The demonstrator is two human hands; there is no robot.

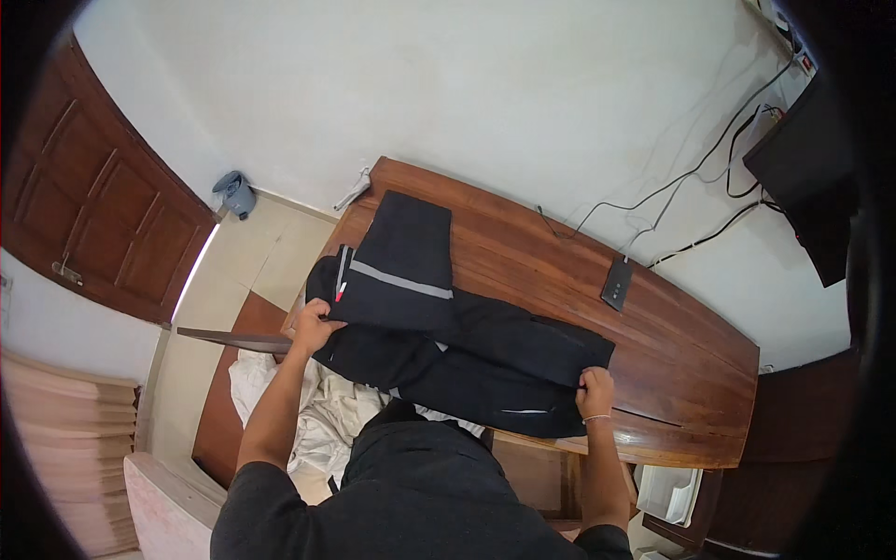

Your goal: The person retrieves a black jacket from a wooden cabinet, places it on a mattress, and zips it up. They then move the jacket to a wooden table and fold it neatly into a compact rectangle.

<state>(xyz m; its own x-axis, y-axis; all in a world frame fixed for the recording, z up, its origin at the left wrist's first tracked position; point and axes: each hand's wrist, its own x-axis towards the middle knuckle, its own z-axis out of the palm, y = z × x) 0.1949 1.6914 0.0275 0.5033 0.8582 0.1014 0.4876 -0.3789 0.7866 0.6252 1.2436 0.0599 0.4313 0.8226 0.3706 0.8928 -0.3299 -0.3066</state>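
A black garment (483, 364) with grey stripes, which could be a jacket or trousers, lies on a wooden table (532, 280). Its upper left part (402, 280) is folded flat, crossed by a grey band, and reaches towards the wall. A small red and white tag shows beside that band. My left hand (316, 326) pinches the cloth at the left edge, just below the tag. At the far right end, my right hand (596, 392) grips the edge of the garment; a thin bracelet circles that wrist.
A flat black device (617, 283) with a cable rests near the table's back edge. Cables run up the wall to a dark screen (805, 175). Crumpled white cloth (318, 413) lies at lower left. A grey bin (236, 196) stands near the wooden door (105, 189).
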